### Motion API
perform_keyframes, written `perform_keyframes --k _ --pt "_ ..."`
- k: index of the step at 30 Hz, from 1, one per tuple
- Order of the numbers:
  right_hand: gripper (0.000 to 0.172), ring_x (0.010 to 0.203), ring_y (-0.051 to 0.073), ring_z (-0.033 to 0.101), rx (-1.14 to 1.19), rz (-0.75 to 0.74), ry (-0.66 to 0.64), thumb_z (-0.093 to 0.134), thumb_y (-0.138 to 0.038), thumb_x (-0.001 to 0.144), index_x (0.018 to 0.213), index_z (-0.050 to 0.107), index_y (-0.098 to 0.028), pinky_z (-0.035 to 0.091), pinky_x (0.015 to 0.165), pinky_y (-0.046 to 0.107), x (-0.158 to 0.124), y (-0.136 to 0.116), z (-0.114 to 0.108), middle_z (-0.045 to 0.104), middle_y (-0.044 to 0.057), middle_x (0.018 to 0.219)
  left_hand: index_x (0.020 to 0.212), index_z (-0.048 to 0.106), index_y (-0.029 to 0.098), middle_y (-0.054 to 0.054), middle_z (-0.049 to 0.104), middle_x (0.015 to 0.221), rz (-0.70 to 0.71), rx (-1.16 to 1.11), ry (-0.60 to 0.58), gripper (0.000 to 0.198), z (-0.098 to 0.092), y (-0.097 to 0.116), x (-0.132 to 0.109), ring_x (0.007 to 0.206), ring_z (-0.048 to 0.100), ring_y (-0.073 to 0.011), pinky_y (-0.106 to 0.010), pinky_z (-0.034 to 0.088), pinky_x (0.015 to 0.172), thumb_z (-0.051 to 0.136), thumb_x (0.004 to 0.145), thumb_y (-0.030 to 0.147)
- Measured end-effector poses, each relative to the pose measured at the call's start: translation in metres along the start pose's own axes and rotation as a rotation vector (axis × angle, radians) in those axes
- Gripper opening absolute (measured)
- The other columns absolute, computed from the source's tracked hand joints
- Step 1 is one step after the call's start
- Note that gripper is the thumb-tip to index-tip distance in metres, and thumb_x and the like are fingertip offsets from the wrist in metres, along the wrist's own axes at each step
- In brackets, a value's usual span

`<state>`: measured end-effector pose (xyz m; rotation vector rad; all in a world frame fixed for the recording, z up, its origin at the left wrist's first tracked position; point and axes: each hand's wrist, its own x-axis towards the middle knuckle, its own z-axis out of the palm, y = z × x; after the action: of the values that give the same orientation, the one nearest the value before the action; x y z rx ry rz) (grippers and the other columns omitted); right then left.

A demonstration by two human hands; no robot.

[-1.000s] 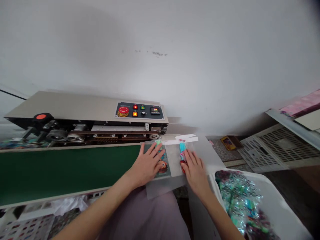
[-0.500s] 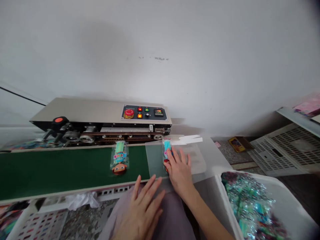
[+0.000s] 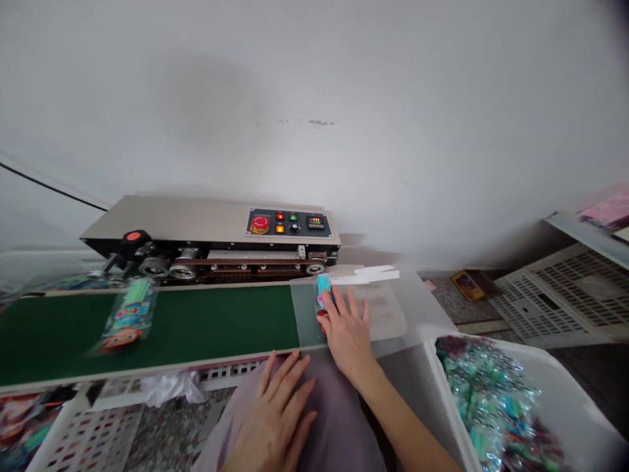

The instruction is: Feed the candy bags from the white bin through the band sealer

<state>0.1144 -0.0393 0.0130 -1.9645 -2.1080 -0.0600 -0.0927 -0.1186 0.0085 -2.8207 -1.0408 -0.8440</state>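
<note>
My right hand (image 3: 348, 331) lies with spread fingers on a clear packet (image 3: 323, 288) that has turquoise sticks and a cartoon figure in it. This packet lies on a translucent sheet (image 3: 304, 321) at the right end of the green conveyor belt (image 3: 216, 321), its top end by the sealing machine's (image 3: 171, 223) intake. Part of the packet is hidden under my fingertips. Over my lap, just below the belt's front edge, my left hand (image 3: 278, 413) is open and holds nothing. A second clear packet (image 3: 128, 314), slightly blurred, lies tilted on the belt at the left.
A white bin (image 3: 565, 387) at the right holds many shiny packets (image 3: 491, 393). White paper strips (image 3: 376, 274) lie behind my right hand. A white perforated basket (image 3: 88, 439) and more packets (image 3: 19, 419) are below the belt at the left. Grey crates (image 3: 565, 288) stand at the far right.
The second packet has travelled left along the belt and now lies more tilted. My right hand and the packet under it have shifted slightly left. My left hand has hardly moved.
</note>
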Motion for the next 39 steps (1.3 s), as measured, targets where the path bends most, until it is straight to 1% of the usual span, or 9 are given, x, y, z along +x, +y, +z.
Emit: perform_keyframes --k 5,10,13,16,19,22,29,34,39 --pt "0.051 0.145 0.042 0.033 0.095 -0.027 -0.054 0.052 -0.042 0.099 0.147 0.049 -0.024 0.024 0.112 0.073 0.006 -0.032 -0.005 0.045 0.016 0.155 0.124 0.063 0.018 -0.012 0.062 0.140 -0.029 -0.050 0.020 0.034 0.005 0.002 -0.002 0.136 0.052 -0.0297 -0.059 0.039 0.116 0.058 0.091 0.023" --pt "0.047 0.145 0.033 0.036 0.235 -0.016 -0.070 0.049 -0.040 0.100 0.144 0.052 -0.025 0.031 0.115 0.060 -0.036 -0.021 -0.058 0.048 0.011 0.154 0.128 0.061 0.020 -0.011 0.060 0.142 -0.047 -0.139 0.053 0.034 0.009 -0.001 -0.006 0.137 0.050 -0.0298 -0.055 0.045 0.112 0.055 0.094 0.023" --pt "0.035 0.132 0.026 0.051 0.374 0.092 -0.003 0.047 -0.032 0.101 0.131 0.064 -0.026 0.041 0.111 0.048 -0.098 0.026 -0.098 0.063 0.008 0.139 0.124 0.062 0.020 -0.011 0.061 0.139 -0.054 -0.210 0.092 0.030 0.006 0.012 -0.003 0.133 0.054 -0.0282 -0.048 0.052 0.106 0.052 0.096 0.021" --pt "0.029 0.110 0.024 0.064 0.505 0.312 0.137 0.049 -0.036 0.098 0.113 0.071 -0.026 0.049 0.100 0.042 -0.178 0.102 -0.112 0.073 0.007 0.114 0.122 0.063 0.020 -0.010 0.066 0.130 -0.046 -0.324 0.090 0.027 0.006 0.045 0.008 0.124 0.062 -0.0243 -0.041 0.057 0.099 0.051 0.098 0.020" --pt "0.029 0.093 0.025 0.069 0.531 0.648 0.240 0.055 -0.045 0.089 0.097 0.072 -0.023 0.055 0.087 0.042 -0.253 0.181 -0.096 0.075 0.007 0.098 0.118 0.064 0.021 -0.009 0.068 0.126 0.025 -0.460 0.019 0.025 0.015 0.090 0.028 0.121 0.063 -0.0216 -0.038 0.057 0.099 0.050 0.097 0.017" --pt "0.036 0.084 0.028 0.070 0.550 0.770 0.247 0.061 -0.049 0.076 0.095 0.071 -0.021 0.057 0.080 0.045 -0.297 0.234 -0.067 0.075 0.008 0.092 0.112 0.066 0.020 -0.009 0.069 0.123 0.119 -0.571 -0.035 0.025 0.031 0.137 0.055 0.122 0.062 -0.0220 -0.040 0.055 0.103 0.047 0.097 0.015" --pt "0.072 0.123 0.033 0.057 0.500 0.762 0.287 0.070 -0.049 0.062 0.126 0.062 -0.018 0.043 0.106 0.052 -0.283 0.267 -0.017 0.065 0.013 0.127 0.113 0.066 0.021 -0.008 0.069 0.121 0.230 -0.674 -0.252 0.026 0.053 0.200 0.080 0.119 0.061 -0.0216 -0.040 0.053 0.105 0.049 0.095 0.014" --pt "0.082 0.120 0.035 0.054 0.479 0.763 0.265 0.076 -0.054 0.055 0.126 0.060 -0.016 0.041 0.105 0.053 -0.263 0.277 -0.006 0.063 0.013 0.121 0.112 0.067 0.020 -0.007 0.069 0.120 0.159 -0.659 -0.260 0.026 0.054 0.194 0.063 0.117 0.062 -0.0210 -0.040 0.053 0.104 0.048 0.095 0.012" --pt "0.061 0.105 0.032 0.058 0.499 0.748 0.207 0.078 -0.055 0.052 0.100 0.067 -0.019 0.045 0.097 0.049 -0.260 0.283 -0.012 0.064 0.007 0.102 0.109 0.068 0.020 -0.007 0.070 0.119 0.071 -0.683 -0.263 0.025 0.057 0.184 0.051 0.110 0.066 -0.0197 -0.037 0.057 0.099 0.050 0.094 0.011"
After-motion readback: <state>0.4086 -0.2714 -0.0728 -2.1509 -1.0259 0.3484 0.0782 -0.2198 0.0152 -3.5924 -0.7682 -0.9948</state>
